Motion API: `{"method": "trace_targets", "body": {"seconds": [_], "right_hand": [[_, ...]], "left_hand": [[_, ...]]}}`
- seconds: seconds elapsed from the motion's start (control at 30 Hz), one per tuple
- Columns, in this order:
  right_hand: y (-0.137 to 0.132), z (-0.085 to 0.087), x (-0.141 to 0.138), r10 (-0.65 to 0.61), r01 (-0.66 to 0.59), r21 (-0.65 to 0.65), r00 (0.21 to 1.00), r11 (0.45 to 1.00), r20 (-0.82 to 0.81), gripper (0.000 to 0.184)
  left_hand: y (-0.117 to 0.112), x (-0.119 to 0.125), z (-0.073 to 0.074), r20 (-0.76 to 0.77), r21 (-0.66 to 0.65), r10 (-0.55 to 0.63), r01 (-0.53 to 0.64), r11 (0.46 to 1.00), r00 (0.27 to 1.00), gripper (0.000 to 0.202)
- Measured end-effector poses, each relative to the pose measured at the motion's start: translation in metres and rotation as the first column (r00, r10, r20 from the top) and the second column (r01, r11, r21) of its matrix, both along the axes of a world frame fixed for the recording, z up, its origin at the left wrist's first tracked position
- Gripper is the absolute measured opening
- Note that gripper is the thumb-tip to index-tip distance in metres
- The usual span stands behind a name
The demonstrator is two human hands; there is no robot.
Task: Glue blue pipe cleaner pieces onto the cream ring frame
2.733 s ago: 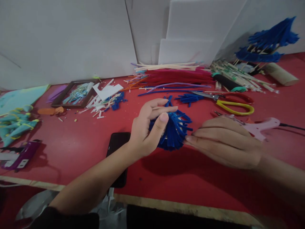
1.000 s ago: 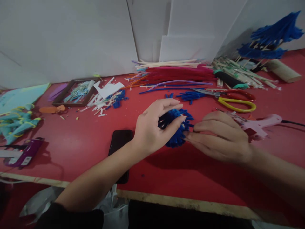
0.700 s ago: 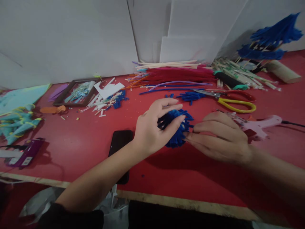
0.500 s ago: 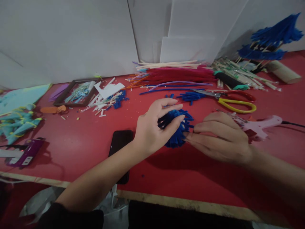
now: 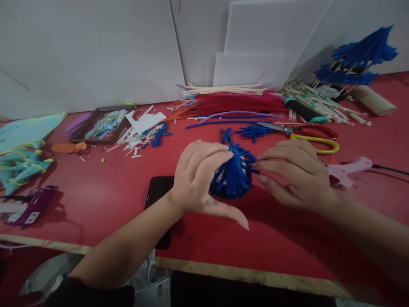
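Observation:
A small cone of blue pipe-cleaner strips [image 5: 235,172] sits between my hands over the red table, its strips fanning down from a peak. My left hand [image 5: 198,177] curls its fingers around the far left side, a fingertip touching near the top, while its thumb sticks out below, off the strips. Part of its grip is hidden behind the palm. On the cone's right side my right hand [image 5: 295,175] has fingertips and thumb slightly apart, close to the end of one strip that juts out. Past the cone lie loose cut blue pieces [image 5: 255,131].
Scissors [image 5: 330,146] and a pink glue gun [image 5: 349,170] with its cord lie right. A black phone [image 5: 158,194] is under my left forearm. Pipe cleaners [image 5: 239,103] are piled at the back; a blue tiered model [image 5: 364,51] stands far right. Left: a brown tray [image 5: 110,140].
My left thumb has lifted off the cone and swung down toward me, uncovering its front. My right fingers have loosened from a pinch at the strip. The view has shifted slightly.

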State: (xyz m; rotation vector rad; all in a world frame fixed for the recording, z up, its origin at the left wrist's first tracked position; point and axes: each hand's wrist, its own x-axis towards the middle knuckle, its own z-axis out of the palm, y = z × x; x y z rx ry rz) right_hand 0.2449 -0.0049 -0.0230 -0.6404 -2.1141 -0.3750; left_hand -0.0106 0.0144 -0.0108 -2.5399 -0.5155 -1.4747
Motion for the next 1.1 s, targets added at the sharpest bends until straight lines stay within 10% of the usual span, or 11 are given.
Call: {"method": "trace_targets", "body": {"seconds": [0.13,0.47,0.63,0.83,1.1], "right_hand": [[0.001,-0.003,-0.003,-0.022,0.022,0.019,1.000,1.000,-0.003,0.017],[-0.006,-0.006,-0.003,-0.017,0.024,0.111,0.997,0.994,-0.071,0.019],[-0.013,-0.005,-0.009,-0.003,0.009,0.092,0.997,0.996,-0.072,0.017],[-0.017,-0.001,-0.012,0.010,-0.006,0.093,0.999,0.996,-0.045,0.018],[-0.016,-0.003,-0.008,0.032,-0.028,0.087,0.999,0.996,-0.044,0.008]], "left_hand": [[0.004,0.002,-0.008,0.017,0.078,0.017,-0.019,0.997,1.000,0.100],[0.010,-0.005,-0.012,0.006,-0.224,-0.139,0.137,0.965,0.990,0.065],[0.008,-0.005,-0.009,0.108,-0.420,-0.240,0.263,0.868,0.965,0.050],[-0.002,0.007,0.006,0.332,-0.543,-0.098,0.275,0.794,0.938,0.022],[-0.011,0.023,0.032,0.251,-0.738,-0.021,0.205,0.642,0.968,0.029]]}}
